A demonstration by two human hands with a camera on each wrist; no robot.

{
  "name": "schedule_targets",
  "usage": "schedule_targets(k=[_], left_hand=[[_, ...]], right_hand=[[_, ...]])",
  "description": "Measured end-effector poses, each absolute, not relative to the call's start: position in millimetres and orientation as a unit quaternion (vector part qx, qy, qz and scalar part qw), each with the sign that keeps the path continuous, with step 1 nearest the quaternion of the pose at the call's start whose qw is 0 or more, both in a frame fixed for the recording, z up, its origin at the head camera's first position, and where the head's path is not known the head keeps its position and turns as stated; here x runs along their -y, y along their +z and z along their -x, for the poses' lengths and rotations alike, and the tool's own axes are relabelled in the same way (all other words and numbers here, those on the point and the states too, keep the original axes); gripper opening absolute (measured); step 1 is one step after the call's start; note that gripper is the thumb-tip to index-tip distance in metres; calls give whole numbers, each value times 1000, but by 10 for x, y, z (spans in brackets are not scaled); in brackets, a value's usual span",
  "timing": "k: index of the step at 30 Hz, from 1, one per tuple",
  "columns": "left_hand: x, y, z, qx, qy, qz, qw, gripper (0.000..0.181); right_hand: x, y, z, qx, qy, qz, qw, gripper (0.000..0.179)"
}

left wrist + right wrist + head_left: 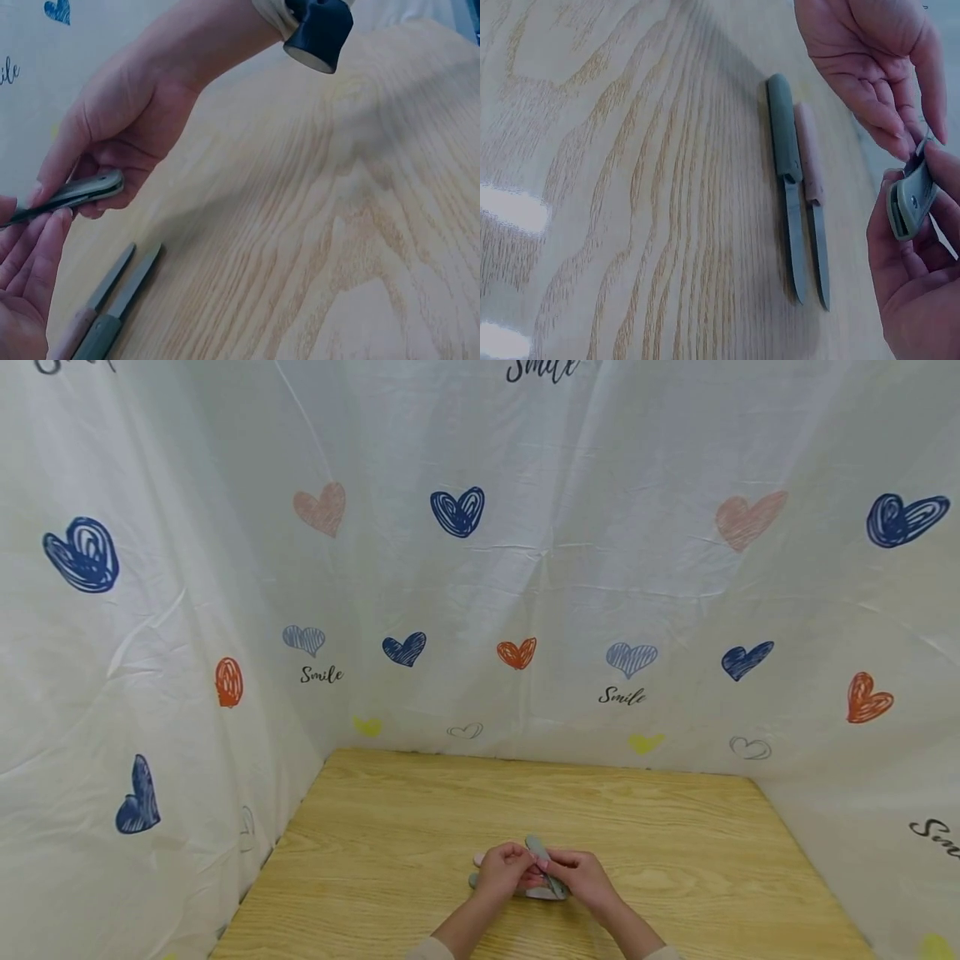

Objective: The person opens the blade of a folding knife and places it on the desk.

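Both hands are on a green-handled folding knife (913, 196), held up over the table. My right hand (588, 878) grips its handle, whose slotted end with a rivet shows in the right wrist view. The thumb and fingertips of my left hand (504, 870) pinch at the blade side, where a thin piece of metal shows between the hands; the fingers cover most of the blade. Below lie two knives side by side, a green-handled knife (784, 131) and a pink-handled knife (810, 154), their blades pointing the same way.
The wood-grain table (420, 810) runs back to a white curtain (555, 577) printed with hearts and the word Smile, which also hangs at both sides. A dark band with a round device (319, 37) sits on the right wrist.
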State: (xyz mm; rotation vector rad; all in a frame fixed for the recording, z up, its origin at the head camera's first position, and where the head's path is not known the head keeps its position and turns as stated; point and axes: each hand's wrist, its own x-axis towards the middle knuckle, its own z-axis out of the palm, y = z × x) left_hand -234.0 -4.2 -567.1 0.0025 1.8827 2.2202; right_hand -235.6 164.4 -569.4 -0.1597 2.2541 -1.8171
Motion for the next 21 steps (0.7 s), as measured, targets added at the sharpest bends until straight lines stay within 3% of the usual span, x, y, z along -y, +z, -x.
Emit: schedule_targets(k=[13,17,21], left_hand=[[136,-5708,2352,-649,754,37,97,21],[144,-5690,2351,-652,751,60,86,21],[133,-5673,2341,-659,744,84,72,18]], right_hand=[[-1668,-5642,2340,-772,-605,135,144,41],[-1647,-5616,2323,-814,-552,144,111,50],[-1610,-5612,2309,-854,-489,169,57,40]])
